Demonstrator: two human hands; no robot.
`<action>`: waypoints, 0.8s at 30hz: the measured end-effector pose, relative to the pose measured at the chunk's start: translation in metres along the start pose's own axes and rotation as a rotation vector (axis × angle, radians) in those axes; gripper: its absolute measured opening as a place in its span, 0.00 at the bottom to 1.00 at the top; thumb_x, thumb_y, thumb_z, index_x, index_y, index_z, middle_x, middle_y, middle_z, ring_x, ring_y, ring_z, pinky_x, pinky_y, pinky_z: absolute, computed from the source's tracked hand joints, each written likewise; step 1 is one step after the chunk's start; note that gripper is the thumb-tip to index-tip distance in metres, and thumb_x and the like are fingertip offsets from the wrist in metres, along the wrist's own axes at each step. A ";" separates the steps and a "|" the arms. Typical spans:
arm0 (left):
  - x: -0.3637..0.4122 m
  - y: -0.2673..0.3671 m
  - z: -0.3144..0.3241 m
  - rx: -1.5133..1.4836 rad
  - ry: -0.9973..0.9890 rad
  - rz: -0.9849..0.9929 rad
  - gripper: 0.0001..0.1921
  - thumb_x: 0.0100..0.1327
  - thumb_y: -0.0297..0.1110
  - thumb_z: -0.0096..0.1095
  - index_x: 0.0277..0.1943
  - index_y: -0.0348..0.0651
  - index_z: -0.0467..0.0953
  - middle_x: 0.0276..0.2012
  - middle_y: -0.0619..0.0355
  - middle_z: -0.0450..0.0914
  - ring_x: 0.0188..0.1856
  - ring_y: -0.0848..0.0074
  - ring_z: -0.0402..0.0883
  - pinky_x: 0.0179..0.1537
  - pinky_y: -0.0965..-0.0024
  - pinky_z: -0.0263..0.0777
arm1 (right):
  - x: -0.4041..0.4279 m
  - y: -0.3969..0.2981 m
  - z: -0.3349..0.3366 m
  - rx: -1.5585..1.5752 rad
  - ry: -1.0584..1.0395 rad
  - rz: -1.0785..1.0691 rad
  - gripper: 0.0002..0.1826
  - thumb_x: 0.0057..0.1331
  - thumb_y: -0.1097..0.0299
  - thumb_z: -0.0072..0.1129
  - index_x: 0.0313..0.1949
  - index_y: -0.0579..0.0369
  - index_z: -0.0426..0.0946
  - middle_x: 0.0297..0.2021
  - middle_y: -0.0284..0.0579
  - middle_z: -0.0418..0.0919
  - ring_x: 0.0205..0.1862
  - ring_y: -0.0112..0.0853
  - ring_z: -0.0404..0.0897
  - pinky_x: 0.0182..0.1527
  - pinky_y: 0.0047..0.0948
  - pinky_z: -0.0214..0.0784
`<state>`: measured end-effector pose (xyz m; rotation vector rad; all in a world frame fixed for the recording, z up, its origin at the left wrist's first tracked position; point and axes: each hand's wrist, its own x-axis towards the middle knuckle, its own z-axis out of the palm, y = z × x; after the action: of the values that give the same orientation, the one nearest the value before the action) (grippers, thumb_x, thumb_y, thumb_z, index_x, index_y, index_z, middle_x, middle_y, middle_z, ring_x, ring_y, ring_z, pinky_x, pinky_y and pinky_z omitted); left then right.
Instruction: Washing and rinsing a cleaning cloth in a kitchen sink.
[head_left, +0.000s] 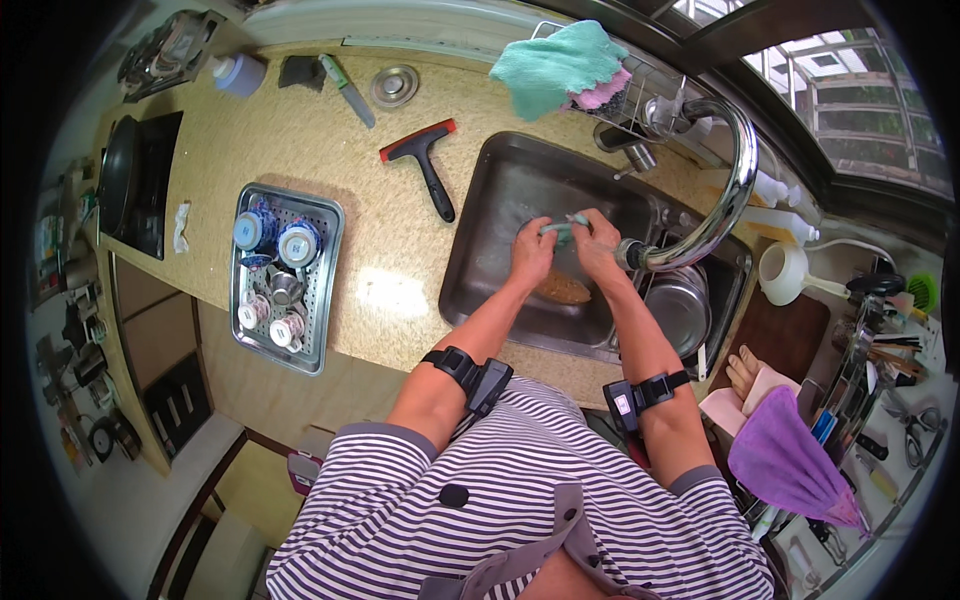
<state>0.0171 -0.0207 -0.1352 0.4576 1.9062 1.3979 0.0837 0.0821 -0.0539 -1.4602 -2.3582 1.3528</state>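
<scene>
Over the large basin of the stainless-steel sink, my left hand grips one end of a small green item, perhaps a cloth or scrubber. The other end is held by my right hand, just left of the chrome faucet's spout. Whether water is running cannot be made out clearly. Below my hands, a brown elongated item, possibly a root vegetable, lies on the basin floor between my forearms.
A metal pan sits in the smaller basin. Left on the counter are a squeegee, a green-handled knife, a sink strainer and a perforated tray with upturned cups. A wire rack with cloths stands behind the sink.
</scene>
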 end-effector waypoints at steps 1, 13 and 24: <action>-0.001 0.011 -0.002 0.027 0.001 -0.003 0.14 0.61 0.32 0.54 0.47 0.34 0.75 0.35 0.47 0.80 0.36 0.66 0.80 0.39 0.67 0.72 | 0.000 0.009 0.002 -0.003 0.003 0.000 0.09 0.61 0.69 0.50 0.38 0.59 0.75 0.38 0.57 0.78 0.41 0.51 0.78 0.42 0.38 0.69; 0.008 0.047 0.027 0.224 -0.073 0.369 0.05 0.49 0.24 0.59 0.31 0.35 0.73 0.29 0.44 0.76 0.36 0.50 0.76 0.38 0.54 0.69 | -0.005 0.033 -0.021 -0.006 0.083 -0.195 0.10 0.64 0.69 0.51 0.42 0.58 0.76 0.36 0.52 0.79 0.39 0.40 0.80 0.43 0.34 0.70; 0.008 0.045 0.005 0.270 -0.171 0.380 0.07 0.50 0.29 0.56 0.33 0.39 0.77 0.29 0.45 0.78 0.35 0.51 0.78 0.39 0.54 0.71 | -0.001 0.050 -0.017 -0.294 -0.002 -0.424 0.10 0.62 0.69 0.51 0.40 0.60 0.76 0.31 0.55 0.78 0.38 0.47 0.78 0.42 0.40 0.69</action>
<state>0.0091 0.0035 -0.0974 1.0828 1.9398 1.2818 0.1267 0.1008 -0.0784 -0.9159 -2.7468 0.9361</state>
